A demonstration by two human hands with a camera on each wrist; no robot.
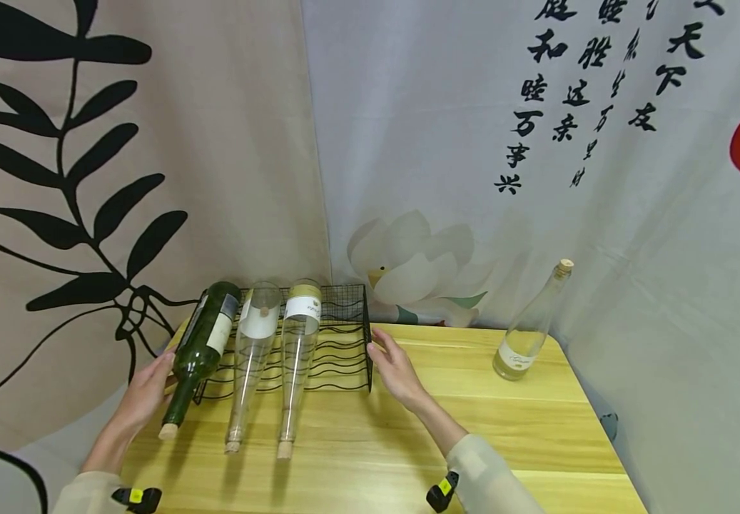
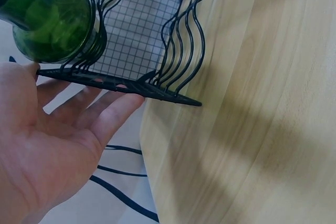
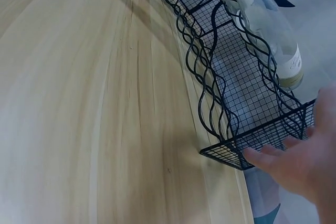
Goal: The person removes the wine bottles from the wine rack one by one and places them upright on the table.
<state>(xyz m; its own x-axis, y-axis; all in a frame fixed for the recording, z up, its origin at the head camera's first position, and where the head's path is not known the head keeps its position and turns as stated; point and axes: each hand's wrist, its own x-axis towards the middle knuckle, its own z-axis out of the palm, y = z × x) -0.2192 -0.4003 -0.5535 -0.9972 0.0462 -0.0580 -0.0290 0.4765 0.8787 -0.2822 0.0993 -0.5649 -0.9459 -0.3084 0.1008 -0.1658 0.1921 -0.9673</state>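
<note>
A black wire wine rack [image 1: 337, 351] sits on the table, holding three corked bottles on a slant, necks toward me. They are a green bottle [image 1: 201, 350] at the left and two clear ones, the middle bottle [image 1: 257, 325] and the right bottle [image 1: 299, 343], both with white labels. My left hand [image 1: 141, 396] is at the rack's left end beside the green bottle, its fingers [image 2: 118, 116] against the outside of the end frame. At the opposite end, my right hand [image 1: 398, 368] touches the mesh side panel [image 3: 262, 135] with fingers extended.
Another clear corked bottle [image 1: 530, 328] stands upright at the table's back right. The wooden table [image 1: 472, 400] ends at a corner on the right. Printed curtains [image 1: 421, 143] hang right behind the rack and the table's back edge.
</note>
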